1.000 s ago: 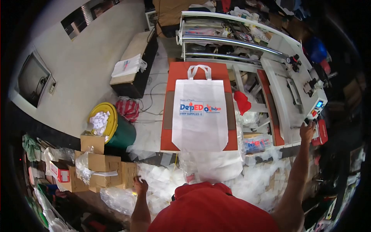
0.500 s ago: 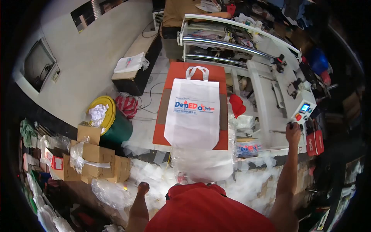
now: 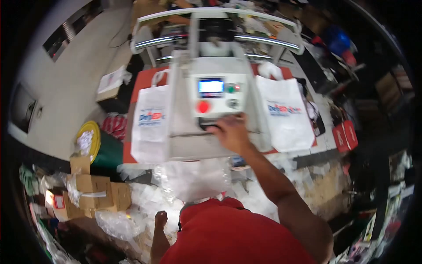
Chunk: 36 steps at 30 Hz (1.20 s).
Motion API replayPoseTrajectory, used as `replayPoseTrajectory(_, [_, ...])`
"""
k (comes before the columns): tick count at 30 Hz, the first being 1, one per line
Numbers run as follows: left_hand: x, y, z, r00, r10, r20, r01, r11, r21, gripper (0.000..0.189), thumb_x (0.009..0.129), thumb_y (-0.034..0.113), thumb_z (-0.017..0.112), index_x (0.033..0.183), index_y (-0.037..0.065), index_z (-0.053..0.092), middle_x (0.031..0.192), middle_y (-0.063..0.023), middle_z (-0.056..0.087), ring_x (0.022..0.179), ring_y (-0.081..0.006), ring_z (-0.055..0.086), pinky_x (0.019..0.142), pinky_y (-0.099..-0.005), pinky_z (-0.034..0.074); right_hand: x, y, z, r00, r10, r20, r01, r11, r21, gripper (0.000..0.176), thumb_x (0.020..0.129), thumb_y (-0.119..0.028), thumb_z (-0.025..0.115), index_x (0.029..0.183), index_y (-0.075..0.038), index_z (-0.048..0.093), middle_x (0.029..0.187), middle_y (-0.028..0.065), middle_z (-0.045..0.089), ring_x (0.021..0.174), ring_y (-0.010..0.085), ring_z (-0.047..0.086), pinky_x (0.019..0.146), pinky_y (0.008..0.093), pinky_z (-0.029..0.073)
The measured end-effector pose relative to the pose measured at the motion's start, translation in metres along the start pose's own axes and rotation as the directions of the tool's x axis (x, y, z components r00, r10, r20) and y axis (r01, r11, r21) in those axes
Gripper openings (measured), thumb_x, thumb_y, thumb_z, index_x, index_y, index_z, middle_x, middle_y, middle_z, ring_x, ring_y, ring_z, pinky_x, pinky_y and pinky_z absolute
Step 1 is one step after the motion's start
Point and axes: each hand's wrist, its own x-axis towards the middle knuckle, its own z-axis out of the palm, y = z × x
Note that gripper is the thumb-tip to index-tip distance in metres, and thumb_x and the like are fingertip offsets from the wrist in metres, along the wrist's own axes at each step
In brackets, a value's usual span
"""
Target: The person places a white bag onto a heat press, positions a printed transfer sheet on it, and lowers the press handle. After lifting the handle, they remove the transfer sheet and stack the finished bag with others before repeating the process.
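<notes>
Head view has the left hand (image 3: 161,218) nearest, fingers curled, its contents unclear; beyond, the right hand (image 3: 234,134) is closed on the black handle (image 3: 205,124) at the control box (image 3: 218,106)'s near edge. Two white bags (image 3: 288,114) flank it, straps towards their orange boards' (image 3: 144,80) far edges.

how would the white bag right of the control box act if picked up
The bag would probably be floppy, as it looks like thin fabric. It seems light for its size, lying flat with no bulge. Its looped handle would likely bend easily.
</notes>
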Motion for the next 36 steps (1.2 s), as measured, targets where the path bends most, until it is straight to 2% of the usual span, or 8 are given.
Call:
replayPoseTrajectory(1, [0.039, -0.064, 0.017, 0.92, 0.385, -0.074, -0.369, 0.915, 0.166, 0.011, 0.082, 0.018, 0.061, 0.085, 0.011, 0.068, 0.078, -0.0097, 0.067, 0.063, -0.0201, 0.065, 0.06, -0.0341, 0.054, 0.004, -0.006, 0.008, 0.998, -0.05, -0.028, 0.052, 0.997, 0.048, 0.023, 0.085, -0.035, 0.067, 0.078, -0.013, 0.063, 0.075, 0.003, 0.063, 0.079, 0.0236, 0.06, 0.087, 0.047, 0.034])
replayPoseTrajectory(4, [-0.015, -0.067, 0.04, 0.999, -0.031, 0.023, 0.033, 0.992, -0.121, 0.016, 0.081, 0.015, 0.064, 0.095, 0.009, 0.069, 0.079, -0.0092, 0.068, 0.059, -0.018, 0.065, 0.054, -0.0328, 0.053, 0.017, -0.029, 0.022, 0.992, -0.128, 0.006, 0.126, 0.983, 0.135, 0.014, 0.087, -0.026, 0.064, 0.086, -0.011, 0.064, 0.082, 0.0034, 0.065, 0.084, 0.023, 0.06, 0.088, 0.0455, 0.033])
replayPoseTrajectory(15, [-0.125, -0.157, 0.084, 0.98, -0.123, -0.156, 0.082, 0.966, -0.245, 0.025, 0.085, 0.023, 0.059, 0.106, 0.015, 0.067, 0.09, -0.0046, 0.07, 0.076, -0.0172, 0.068, 0.067, -0.0305, 0.054, 0.039, -0.097, 0.068, 0.962, -0.27, 0.042, 0.252, 0.935, 0.248, 0.025, 0.087, -0.021, 0.061, 0.108, -0.007, 0.063, 0.106, 0.0106, 0.065, 0.103, 0.0272, 0.058, 0.095, 0.0453, 0.034])
replayPoseTrajectory(20, [-0.102, -0.257, 0.11, 0.977, 0.032, 0.212, -0.052, 0.994, 0.093, 0.017, 0.086, 0.02, 0.058, 0.1, 0.014, 0.066, 0.091, -0.0024, 0.067, 0.073, -0.0166, 0.065, 0.062, -0.0326, 0.053, -0.015, -0.094, 0.02, 0.977, -0.138, -0.163, 0.194, 0.891, 0.41, 0.031, 0.08, -0.006, 0.064, 0.111, -0.003, 0.059, 0.114, 0.014, 0.059, 0.113, 0.0337, 0.053, 0.096, 0.0426, 0.043])
replayPoseTrajectory(26, [-0.147, -0.214, 0.101, 0.961, 0.027, 0.275, -0.029, 1.0, 0.006, 0.014, 0.092, 0.018, 0.052, 0.085, 0.007, 0.059, 0.078, -0.0075, 0.06, 0.059, -0.0205, 0.059, 0.049, -0.0371, 0.048, -0.144, 0.026, -0.019, 0.967, 0.253, -0.027, -0.211, 0.856, 0.473, 0.017, 0.082, -0.001, 0.062, 0.098, -0.002, 0.062, 0.098, 0.0158, 0.065, 0.089, 0.0324, 0.063, 0.078, 0.0386, 0.052])
replayPoseTrajectory(28, [-0.143, -0.186, 0.112, 0.965, -0.218, 0.148, 0.253, 0.923, -0.29, 0.015, 0.093, 0.02, 0.047, 0.087, 0.009, 0.057, 0.082, -0.0089, 0.059, 0.063, -0.0234, 0.058, 0.051, -0.0376, 0.047, -0.184, 0.083, -0.022, 0.933, 0.359, -0.03, -0.31, 0.843, 0.439, 0.013, 0.084, 0.0, 0.06, 0.097, -0.002, 0.064, 0.092, 0.014, 0.067, 0.079, 0.0263, 0.067, 0.068, 0.0342, 0.054])
replayPoseTrajectory(31, [-0.131, -0.16, 0.105, 0.97, -0.198, 0.14, 0.242, 0.808, -0.537, 0.026, 0.092, 0.022, 0.046, 0.114, 0.013, 0.057, 0.1, -0.0089, 0.061, 0.07, -0.0278, 0.059, 0.051, -0.0372, 0.046, -0.204, 0.154, -0.055, 0.884, 0.464, -0.063, -0.43, 0.858, 0.281, 0.011, 0.086, 0.0, 0.059, 0.093, -0.003, 0.065, 0.088, 0.0125, 0.068, 0.076, 0.0223, 0.068, 0.063, 0.0309, 0.055])
replayPoseTrajectory(36, [-0.132, -0.086, 0.146, 0.992, -0.107, -0.065, 0.065, 0.885, -0.461, 0.027, 0.09, 0.013, 0.052, 0.115, 0.009, 0.058, 0.092, -0.0071, 0.064, 0.066, -0.0191, 0.063, 0.047, -0.0273, 0.044, -0.145, 0.263, -0.082, 0.928, 0.348, -0.134, -0.311, 0.92, 0.24, 0.012, 0.081, -0.001, 0.062, 0.091, -0.001, 0.068, 0.088, 0.018, 0.068, 0.081, 0.0319, 0.067, 0.072, 0.037, 0.053])
